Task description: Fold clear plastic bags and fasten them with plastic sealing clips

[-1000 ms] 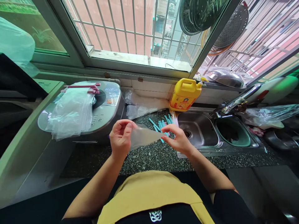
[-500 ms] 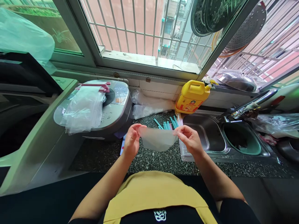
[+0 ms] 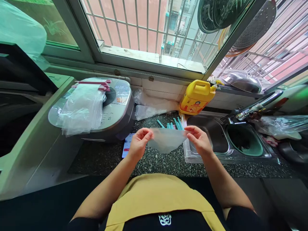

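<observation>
Between my two hands a small translucent plastic bag [image 3: 167,141] is stretched out above the counter, its top edge held level and its lower part hanging loose. My left hand [image 3: 140,142] pinches one top corner between thumb and fingers. At the opposite corner my right hand [image 3: 197,140] has the same kind of pinch. Just beyond the bag, several teal sealing clip sticks [image 3: 178,124] lie on the speckled counter [image 3: 154,165], partly hidden by it. A lit phone [image 3: 126,146] lies beside my left wrist.
Clear bags [image 3: 83,107] with dark pink clip sticks rest on a rice cooker [image 3: 117,112] at left. More plastic bags [image 3: 154,109] lie against the tiles. A yellow pump jug [image 3: 197,98] stands behind the sink [image 3: 216,134], which holds a green basin [image 3: 245,141].
The left hand has turned from an upright, looser hold to a firmer thumb-and-finger pinch on the bag's corner. Both hands have shifted slightly right. More of the phone shows.
</observation>
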The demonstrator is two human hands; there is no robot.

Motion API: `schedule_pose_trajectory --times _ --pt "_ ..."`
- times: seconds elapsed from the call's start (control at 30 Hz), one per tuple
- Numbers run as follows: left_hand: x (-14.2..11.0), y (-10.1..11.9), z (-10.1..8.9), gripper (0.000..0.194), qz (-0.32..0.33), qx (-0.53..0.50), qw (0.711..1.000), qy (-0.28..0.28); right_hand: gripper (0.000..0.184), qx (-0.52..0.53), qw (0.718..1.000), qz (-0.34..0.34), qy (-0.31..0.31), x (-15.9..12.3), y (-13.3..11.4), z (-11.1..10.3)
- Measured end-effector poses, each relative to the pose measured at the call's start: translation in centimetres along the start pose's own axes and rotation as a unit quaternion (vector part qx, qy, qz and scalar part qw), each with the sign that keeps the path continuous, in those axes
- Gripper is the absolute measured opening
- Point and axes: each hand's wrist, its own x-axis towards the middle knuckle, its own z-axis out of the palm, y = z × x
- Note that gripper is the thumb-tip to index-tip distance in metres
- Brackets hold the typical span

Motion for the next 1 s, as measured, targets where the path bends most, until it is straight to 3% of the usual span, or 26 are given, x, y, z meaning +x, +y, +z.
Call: schedule_pose_trajectory --times 0.27,0.37,0.5,0.63,0.67,0.73,0.77,0.87,1.0 --pt "-0.9 -0.4 -0.2 0.031 0.006 -0.006 1.000 0.001 0.022 -0.026 0.998 -0.032 0.038 -0.3 1.1 1.3" --pt "-1.9 -1.2 0.0 0.029 0.020 -0.017 1.000 -0.010 0.018 -0.027 0.997 -0.066 0.029 -0.8 0.9 1.0" --pt "-3.3 -3.1 0.1 0.031 -0.008 -0.004 1.000 -0.021 0.017 -0.034 0.992 -0.119 0.025 -1.5 0.8 0.6" --pt "-2.5 -5.8 -2.8 0.040 0.063 0.132 0.989 -0.017 0.016 -0.095 0.988 -0.116 -0.024 -1.7 1.5 0.9" --pt "-1.9 -6.6 -4.0 0.043 0.085 0.204 0.975 -0.011 0.015 -0.119 0.985 -0.117 -0.035 -1.6 1.7 1.1" --pt "-0.5 -8.2 -6.5 0.041 0.076 0.401 0.913 0.002 0.014 -0.157 0.979 -0.121 -0.049 -1.4 2.1 1.6" --pt "0.2 -9.0 -7.6 0.038 0.067 0.434 0.898 0.010 0.013 -0.168 0.977 -0.122 -0.053 -1.3 2.2 1.9" --pt "1.5 -10.7 -9.6 0.033 0.051 0.471 0.880 0.016 0.013 -0.182 0.974 -0.125 -0.060 -1.1 2.3 2.4" --pt "1.8 -10.2 -9.2 0.035 0.063 0.467 0.882 0.009 0.012 -0.193 0.971 -0.127 -0.068 -1.0 1.8 2.5"
